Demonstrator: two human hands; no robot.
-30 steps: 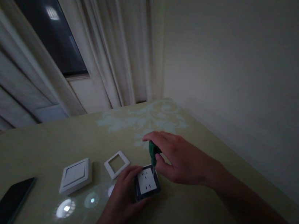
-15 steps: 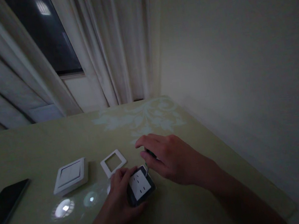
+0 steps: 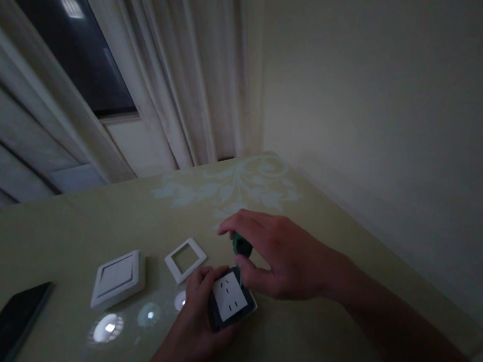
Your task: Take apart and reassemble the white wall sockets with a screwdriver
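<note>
My left hand (image 3: pixel 197 323) grips a dark wall socket module with a white face (image 3: pixel 230 299) and holds it on the pale green table (image 3: pixel 289 341). My right hand (image 3: pixel 278 256) is closed round a green-handled screwdriver (image 3: pixel 241 245), held upright at the socket's far right corner. The screwdriver's tip is hidden between the hand and the socket. A white square frame (image 3: pixel 185 259) lies just beyond my left hand.
A white wall switch (image 3: pixel 117 277) lies left of the frame. A dark phone (image 3: pixel 7 332) rests near the table's left edge. Lamp reflections (image 3: pixel 108 328) shine on the tabletop. Curtains (image 3: pixel 191 69) and a dark window (image 3: pixel 77 48) stand behind; a wall runs along the right.
The socket has been turned slightly in my left hand. My right hand has lifted and the screwdriver's green handle shows again above the socket's corner.
</note>
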